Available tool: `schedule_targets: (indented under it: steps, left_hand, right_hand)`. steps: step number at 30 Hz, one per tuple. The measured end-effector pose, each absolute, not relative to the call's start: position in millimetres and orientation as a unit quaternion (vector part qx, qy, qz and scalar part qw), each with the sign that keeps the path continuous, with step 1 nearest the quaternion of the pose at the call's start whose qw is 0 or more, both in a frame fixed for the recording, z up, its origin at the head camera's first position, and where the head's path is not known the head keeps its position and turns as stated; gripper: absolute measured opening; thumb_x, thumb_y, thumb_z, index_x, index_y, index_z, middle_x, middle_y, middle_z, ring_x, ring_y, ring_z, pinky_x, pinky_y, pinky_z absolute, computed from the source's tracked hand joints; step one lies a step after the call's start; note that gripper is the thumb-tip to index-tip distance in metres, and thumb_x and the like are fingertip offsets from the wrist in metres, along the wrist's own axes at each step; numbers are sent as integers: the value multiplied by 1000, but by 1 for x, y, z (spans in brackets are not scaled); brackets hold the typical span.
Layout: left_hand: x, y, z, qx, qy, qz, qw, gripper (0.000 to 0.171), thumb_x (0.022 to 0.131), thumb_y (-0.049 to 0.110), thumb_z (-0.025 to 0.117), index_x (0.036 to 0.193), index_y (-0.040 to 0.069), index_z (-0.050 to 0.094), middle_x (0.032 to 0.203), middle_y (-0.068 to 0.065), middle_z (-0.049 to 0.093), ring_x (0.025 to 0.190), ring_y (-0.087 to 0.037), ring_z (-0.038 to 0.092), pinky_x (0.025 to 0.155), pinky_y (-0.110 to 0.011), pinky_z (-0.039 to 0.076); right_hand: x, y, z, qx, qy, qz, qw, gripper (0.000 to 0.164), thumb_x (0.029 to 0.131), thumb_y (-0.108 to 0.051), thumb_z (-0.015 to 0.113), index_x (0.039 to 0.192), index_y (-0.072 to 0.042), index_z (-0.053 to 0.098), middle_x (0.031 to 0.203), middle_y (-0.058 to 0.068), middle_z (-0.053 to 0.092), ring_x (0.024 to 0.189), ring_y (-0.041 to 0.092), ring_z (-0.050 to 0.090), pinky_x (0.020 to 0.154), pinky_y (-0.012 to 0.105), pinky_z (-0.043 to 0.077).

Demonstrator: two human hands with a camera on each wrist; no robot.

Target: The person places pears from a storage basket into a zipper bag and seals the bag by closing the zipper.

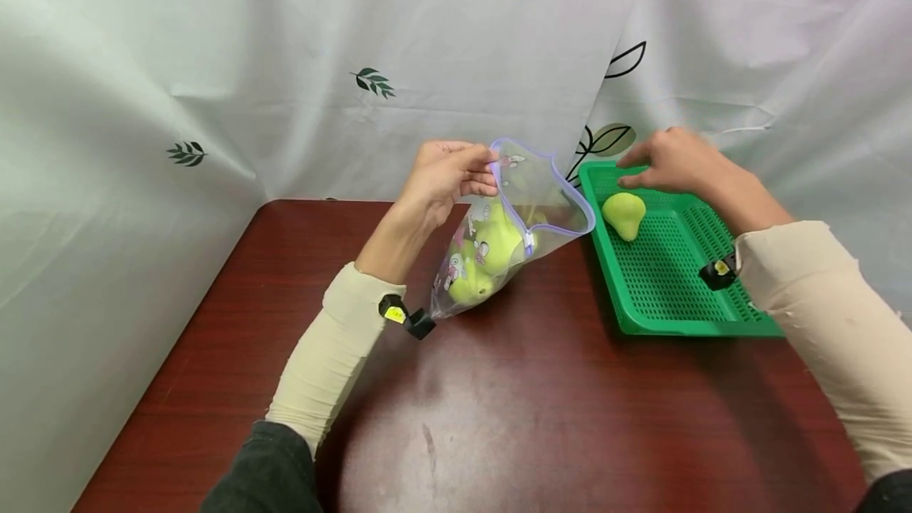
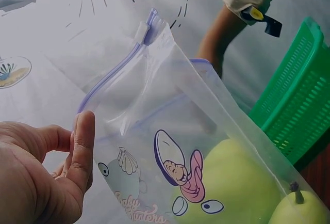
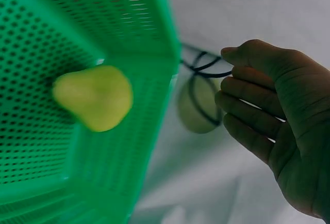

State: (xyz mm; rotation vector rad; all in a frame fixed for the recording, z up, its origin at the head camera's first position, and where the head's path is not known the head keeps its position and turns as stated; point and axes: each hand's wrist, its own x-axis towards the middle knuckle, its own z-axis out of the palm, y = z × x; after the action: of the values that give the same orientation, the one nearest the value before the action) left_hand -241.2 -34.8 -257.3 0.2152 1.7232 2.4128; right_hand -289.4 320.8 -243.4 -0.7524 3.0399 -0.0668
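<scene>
My left hand (image 1: pixel 454 172) pinches the purple rim of a clear zip bag (image 1: pixel 513 172), whose mouth gapes toward the right. Several green pears (image 1: pixel 496 244) lie in the lower part of the bag, partly behind its printed cartoon figures. In the left wrist view the thumb and fingers (image 2: pixel 82 146) grip the bag's edge, and a pear (image 2: pixel 232 182) shows through the plastic. My right hand (image 1: pixel 677 161) hovers over the far left corner of a green basket (image 1: pixel 609 283), holding nothing, fingers loosely bent. Below it a single pear (image 1: pixel 625 215) lies in the basket, also seen in the right wrist view.
The basket has perforated walls and stands at the right on a dark red-brown table (image 1: pixel 499 418). A white curtain (image 1: pixel 463 38) with leaf prints hangs behind and at the left. Both wrists carry small black cameras (image 1: pixel 420 324).
</scene>
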Motion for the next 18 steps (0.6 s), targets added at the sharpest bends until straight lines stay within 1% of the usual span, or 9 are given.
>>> schedule_targets:
  steps: [3, 6, 10, 13, 18]
  left_hand:
    - [-241, -35, -257, 71, 576, 810, 83, 19, 95, -3, 65, 105, -19, 70, 63, -8, 67, 50, -17, 66, 55, -28, 67]
    - [-241, -35, -257, 72, 578, 809, 82, 16, 95, -3, 66, 101, -17, 71, 62, -8, 67, 50, -17, 67, 55, -28, 67]
    - [-240, -35, -257, 75, 579, 808, 80, 22, 95, -3, 65, 107, -22, 67, 62, -8, 67, 51, -16, 67, 56, -28, 67]
    - [-240, -36, -257, 74, 579, 808, 80, 26, 95, -3, 65, 110, -23, 66, 63, -8, 67, 51, -16, 67, 56, -27, 67]
    - [-239, -36, -257, 72, 579, 808, 81, 21, 95, -3, 66, 106, -21, 68, 63, -9, 68, 51, -16, 67, 56, -28, 67]
  right_hand:
    - [-296, 325, -256, -241, 970, -22, 22, 41, 92, -33, 77, 121, -4, 77, 121, 22, 75, 107, 45, 72, 88, 60, 63]
    - [-300, 328, -266, -236, 971, -21, 39, 42, 91, -32, 77, 121, -3, 77, 118, 23, 76, 106, 43, 73, 89, 60, 63]
    - [-303, 330, -275, -238, 969, -21, 54, 42, 89, -29, 78, 120, -1, 76, 116, 23, 76, 105, 43, 73, 88, 59, 64]
    - [-305, 332, -280, -244, 968, -15, 62, 42, 88, -26, 79, 121, 0, 75, 118, 24, 75, 108, 46, 72, 92, 61, 63]
    - [-310, 335, -288, -240, 967, -1, 80, 42, 88, -22, 78, 122, 1, 74, 125, 25, 72, 115, 50, 67, 97, 65, 59]
